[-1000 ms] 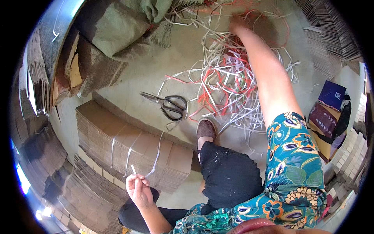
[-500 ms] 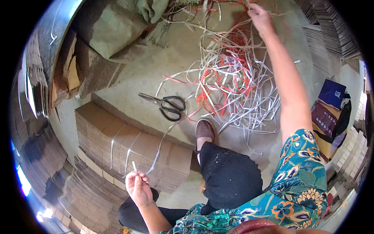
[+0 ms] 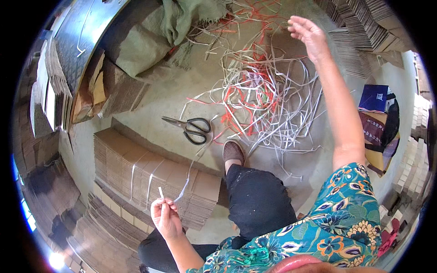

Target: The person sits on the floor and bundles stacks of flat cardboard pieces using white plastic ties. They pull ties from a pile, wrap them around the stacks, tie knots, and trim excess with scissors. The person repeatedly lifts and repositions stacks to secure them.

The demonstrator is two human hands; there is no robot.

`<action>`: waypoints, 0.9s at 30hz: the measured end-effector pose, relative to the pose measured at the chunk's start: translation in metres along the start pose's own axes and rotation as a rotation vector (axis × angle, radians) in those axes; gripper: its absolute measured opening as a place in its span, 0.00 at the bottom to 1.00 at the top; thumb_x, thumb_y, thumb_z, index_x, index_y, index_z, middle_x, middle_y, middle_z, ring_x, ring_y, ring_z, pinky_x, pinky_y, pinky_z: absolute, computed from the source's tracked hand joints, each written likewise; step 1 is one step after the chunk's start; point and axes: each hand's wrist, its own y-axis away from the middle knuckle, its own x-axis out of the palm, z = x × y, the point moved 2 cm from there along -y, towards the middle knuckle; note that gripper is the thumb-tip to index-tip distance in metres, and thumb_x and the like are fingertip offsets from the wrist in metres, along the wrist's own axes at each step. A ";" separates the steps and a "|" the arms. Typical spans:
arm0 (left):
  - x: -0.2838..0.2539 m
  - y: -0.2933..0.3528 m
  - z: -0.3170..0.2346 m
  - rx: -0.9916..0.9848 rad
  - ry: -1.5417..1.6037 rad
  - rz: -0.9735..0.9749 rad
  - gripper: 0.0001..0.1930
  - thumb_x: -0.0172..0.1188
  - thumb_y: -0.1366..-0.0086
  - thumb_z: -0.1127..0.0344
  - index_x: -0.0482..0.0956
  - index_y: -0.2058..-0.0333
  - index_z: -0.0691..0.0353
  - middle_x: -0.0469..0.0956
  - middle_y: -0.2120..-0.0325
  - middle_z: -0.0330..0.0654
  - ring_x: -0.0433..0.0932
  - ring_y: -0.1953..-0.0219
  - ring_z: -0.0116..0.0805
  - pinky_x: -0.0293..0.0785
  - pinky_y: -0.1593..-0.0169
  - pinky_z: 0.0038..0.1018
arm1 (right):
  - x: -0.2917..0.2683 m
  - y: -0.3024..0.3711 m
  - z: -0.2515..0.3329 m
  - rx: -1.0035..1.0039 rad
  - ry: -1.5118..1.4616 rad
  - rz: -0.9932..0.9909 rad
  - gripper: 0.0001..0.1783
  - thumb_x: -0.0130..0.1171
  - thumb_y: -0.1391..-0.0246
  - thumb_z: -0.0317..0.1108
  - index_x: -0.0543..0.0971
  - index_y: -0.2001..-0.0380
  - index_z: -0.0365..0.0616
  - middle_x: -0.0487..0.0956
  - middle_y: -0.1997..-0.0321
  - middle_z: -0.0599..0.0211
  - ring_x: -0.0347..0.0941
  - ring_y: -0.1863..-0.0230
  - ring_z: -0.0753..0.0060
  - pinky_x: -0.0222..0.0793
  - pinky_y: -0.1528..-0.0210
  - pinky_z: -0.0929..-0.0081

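My left hand (image 3: pixel 165 217) is low at the left and pinches the end of a thin white plastic strap (image 3: pixel 187 182). The strap runs up over a bundled stack of flat cardboard (image 3: pixel 132 168) toward the black-handled scissors (image 3: pixel 193 129) on the floor. My right hand (image 3: pixel 307 34) is stretched far forward, raised over a tangled pile of white and red straps (image 3: pixel 264 91). Its fingers are loosely curled, and I cannot tell whether a strap is between them. My dark-trousered knee and brown shoe (image 3: pixel 233 152) lie between the two hands.
A green sack (image 3: pixel 182 22) lies crumpled at the back. Stacks of flat cardboard stand at the right back (image 3: pixel 364 27) and along the left (image 3: pixel 45 104). A blue bag (image 3: pixel 375 98) sits over dark bags at the right. The floor is bare concrete.
My right hand has lifted out of the strap pile and moved farther away and up. My left hand has stayed put, still pinching the strap end.
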 end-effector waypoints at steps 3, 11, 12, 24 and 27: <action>-0.007 0.002 0.002 -0.010 0.001 -0.012 0.06 0.52 0.38 0.75 0.70 0.62 0.61 0.72 0.70 0.41 0.69 0.71 0.26 0.66 0.67 0.19 | 0.000 0.003 -0.044 0.184 0.107 -0.069 0.14 0.54 0.46 0.32 0.75 0.56 0.40 0.78 0.61 0.68 0.74 0.63 0.81 0.69 0.63 0.82; -0.010 -0.016 0.013 -0.074 -0.016 -0.035 0.06 0.53 0.39 0.74 0.71 0.62 0.62 0.72 0.70 0.42 0.70 0.72 0.27 0.67 0.67 0.20 | 0.041 -0.052 -0.163 0.167 0.693 0.066 0.24 0.56 0.54 0.40 0.73 0.51 0.48 0.75 0.51 0.58 0.72 0.50 0.61 0.66 0.50 0.69; -0.009 -0.018 0.015 -0.085 -0.027 -0.028 0.06 0.53 0.39 0.74 0.71 0.62 0.62 0.72 0.70 0.42 0.70 0.72 0.27 0.67 0.67 0.20 | 0.057 -0.054 -0.166 0.154 0.823 0.100 0.25 0.55 0.54 0.41 0.73 0.50 0.49 0.74 0.50 0.58 0.71 0.49 0.60 0.65 0.49 0.68; 0.000 -0.027 0.025 -0.154 -0.065 -0.077 0.06 0.53 0.40 0.76 0.72 0.64 0.64 0.73 0.71 0.43 0.71 0.72 0.29 0.69 0.66 0.21 | 0.125 -0.044 -0.208 0.397 1.146 0.074 0.20 0.55 0.53 0.45 0.77 0.60 0.46 0.77 0.59 0.52 0.74 0.57 0.51 0.70 0.55 0.60; 0.002 -0.025 0.026 -0.151 -0.093 -0.045 0.06 0.53 0.40 0.76 0.72 0.63 0.64 0.74 0.71 0.43 0.71 0.72 0.28 0.69 0.66 0.20 | 0.113 -0.021 -0.200 0.249 1.046 0.076 0.15 0.54 0.51 0.43 0.78 0.63 0.47 0.79 0.67 0.52 0.76 0.63 0.54 0.70 0.62 0.61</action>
